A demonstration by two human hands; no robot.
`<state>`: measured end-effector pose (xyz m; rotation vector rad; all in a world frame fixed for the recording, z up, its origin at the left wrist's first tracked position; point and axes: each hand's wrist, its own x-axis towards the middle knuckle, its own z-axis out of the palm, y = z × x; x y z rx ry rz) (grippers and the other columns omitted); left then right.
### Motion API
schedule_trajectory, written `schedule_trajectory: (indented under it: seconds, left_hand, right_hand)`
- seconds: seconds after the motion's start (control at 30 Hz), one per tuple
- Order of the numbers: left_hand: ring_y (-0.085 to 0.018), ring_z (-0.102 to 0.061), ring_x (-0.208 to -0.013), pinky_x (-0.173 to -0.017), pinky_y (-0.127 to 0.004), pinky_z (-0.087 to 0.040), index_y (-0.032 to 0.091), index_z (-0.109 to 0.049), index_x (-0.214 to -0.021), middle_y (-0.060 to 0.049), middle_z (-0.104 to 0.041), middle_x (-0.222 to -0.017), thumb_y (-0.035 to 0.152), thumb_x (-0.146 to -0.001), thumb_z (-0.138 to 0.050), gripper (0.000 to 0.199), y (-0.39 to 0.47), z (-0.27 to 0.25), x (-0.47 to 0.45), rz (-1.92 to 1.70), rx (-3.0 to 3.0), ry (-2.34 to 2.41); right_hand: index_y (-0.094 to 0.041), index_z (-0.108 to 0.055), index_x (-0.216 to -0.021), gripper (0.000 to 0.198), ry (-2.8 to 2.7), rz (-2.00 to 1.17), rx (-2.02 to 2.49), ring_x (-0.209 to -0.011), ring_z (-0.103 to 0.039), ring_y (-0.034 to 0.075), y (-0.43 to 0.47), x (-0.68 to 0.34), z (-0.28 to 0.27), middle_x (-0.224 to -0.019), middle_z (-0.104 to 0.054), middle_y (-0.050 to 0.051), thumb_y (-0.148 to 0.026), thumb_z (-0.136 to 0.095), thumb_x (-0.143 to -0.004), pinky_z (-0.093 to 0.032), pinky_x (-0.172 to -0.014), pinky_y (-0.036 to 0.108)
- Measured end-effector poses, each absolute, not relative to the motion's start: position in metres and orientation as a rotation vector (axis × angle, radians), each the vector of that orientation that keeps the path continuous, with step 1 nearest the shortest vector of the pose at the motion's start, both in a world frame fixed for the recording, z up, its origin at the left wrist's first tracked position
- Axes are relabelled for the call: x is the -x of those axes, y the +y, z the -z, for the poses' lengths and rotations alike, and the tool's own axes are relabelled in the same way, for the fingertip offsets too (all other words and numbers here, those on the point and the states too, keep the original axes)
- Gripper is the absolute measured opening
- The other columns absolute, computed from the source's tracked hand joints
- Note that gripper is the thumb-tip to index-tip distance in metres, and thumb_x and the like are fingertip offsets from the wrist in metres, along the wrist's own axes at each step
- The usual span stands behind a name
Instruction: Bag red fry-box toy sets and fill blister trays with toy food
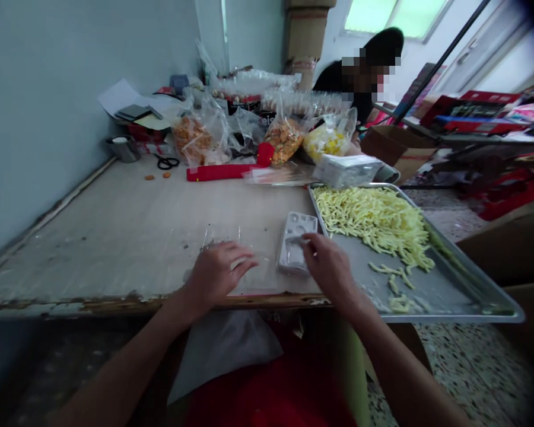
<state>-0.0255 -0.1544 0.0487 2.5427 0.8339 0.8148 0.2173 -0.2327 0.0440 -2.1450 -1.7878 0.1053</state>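
Left hand (220, 270) lies flat, fingers spread, pressing a clear plastic sheet (253, 279) near the front edge of the bench (115, 237). Sheet looks thin, limp and slippery; likely best pinned or lifted at an edge. Right hand (327, 264) pinches the near side of a small white moulded tray (295, 242), just beside the metal pan (449, 290). Tray looks light, thin-walled, easily crushed; hold by the rim. Yellow strips (374, 219) fill the pan's far half.

head cam; worn; looks forward-down; close over table (115, 237) near edge
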Motion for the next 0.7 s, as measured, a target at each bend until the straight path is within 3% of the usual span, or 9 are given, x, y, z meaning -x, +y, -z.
schedule_trajectory:
  seconds: [0.07,0.17,0.27,0.37,0.47,0.57,0.7]
  left_hand:
    - [-0.023,-0.068,-0.096,-0.087,-0.035,-0.048,0.020,-0.072,-0.107,-0.011,-0.073,-0.106,0.032,-0.092,-0.062,0.022,-0.137,-0.056,-0.024,-0.784,-2.450,0.937]
    - [-0.028,-0.065,-0.103,-0.093,-0.037,-0.045,0.016,-0.072,-0.098,-0.015,-0.071,-0.103,0.019,-0.081,-0.071,0.018,-0.111,-0.050,-0.084,-0.604,-2.167,1.095]
    - [-0.026,-0.063,-0.106,-0.093,-0.036,-0.045,0.016,-0.069,-0.101,-0.014,-0.069,-0.106,0.022,-0.081,-0.071,0.020,-0.096,-0.034,-0.104,-0.669,-1.729,1.148]
    - [-0.021,-0.067,-0.092,-0.081,-0.033,-0.050,0.014,-0.066,-0.104,-0.014,-0.068,-0.103,0.040,-0.091,-0.062,0.029,-0.094,-0.026,-0.100,-0.653,-1.539,1.079]
    - [-0.015,-0.064,-0.074,-0.072,-0.029,-0.051,0.012,-0.066,-0.089,-0.009,-0.068,-0.087,0.052,-0.079,-0.074,0.042,-0.091,-0.032,-0.097,-0.545,-1.215,0.839]
    - [-0.010,-0.057,-0.064,-0.066,-0.024,-0.048,0.012,-0.065,-0.077,-0.003,-0.064,-0.074,0.038,-0.059,-0.092,0.041,-0.081,-0.045,-0.102,-0.554,-1.015,0.714]
    - [-0.010,-0.059,-0.063,-0.066,-0.024,-0.049,0.014,-0.066,-0.074,-0.002,-0.065,-0.071,0.014,-0.055,-0.092,0.032,-0.061,-0.064,-0.117,-0.631,-0.876,0.812]
  right_hand:
    - [-0.009,-0.048,-0.138,0.046,-1.568,-0.092,2.354,-0.101,-0.065,0.031,-0.229,-0.238,-0.036,-0.113,-0.066,0.021,-0.029,-0.047,-0.096,-0.048,-0.081,0.038]
    - [-0.002,-0.026,-0.152,0.067,-1.546,-0.225,2.432,-0.094,-0.068,0.033,-0.218,-0.251,-0.015,-0.111,-0.066,0.025,-0.018,-0.047,-0.090,-0.049,-0.074,0.039]
    - [-0.004,-0.014,-0.156,0.078,-1.500,-0.215,2.362,-0.095,-0.068,0.032,-0.214,-0.251,-0.001,-0.115,-0.066,0.026,-0.009,-0.043,-0.083,-0.049,-0.075,0.038]
    - [-0.006,-0.013,-0.155,0.076,-1.423,-0.236,2.254,-0.085,-0.067,0.029,-0.217,-0.252,-0.002,-0.109,-0.068,0.020,-0.012,-0.039,-0.084,-0.050,-0.072,0.037]
    - [-0.010,-0.016,-0.153,0.070,-1.425,-0.289,2.106,-0.071,-0.063,0.025,-0.219,-0.263,-0.009,-0.093,-0.069,0.011,-0.019,-0.036,-0.087,-0.048,-0.065,0.034]
    - [-0.014,-0.031,-0.147,0.061,-1.508,-0.333,1.902,-0.068,-0.057,0.021,-0.211,-0.280,-0.015,-0.083,-0.064,0.004,-0.020,-0.038,-0.086,-0.046,-0.066,0.030]
    - [-0.017,-0.042,-0.140,0.054,-1.464,-0.467,1.731,-0.067,-0.053,0.016,-0.191,-0.302,-0.023,-0.077,-0.056,-0.002,-0.025,-0.043,-0.087,-0.043,-0.065,0.025]
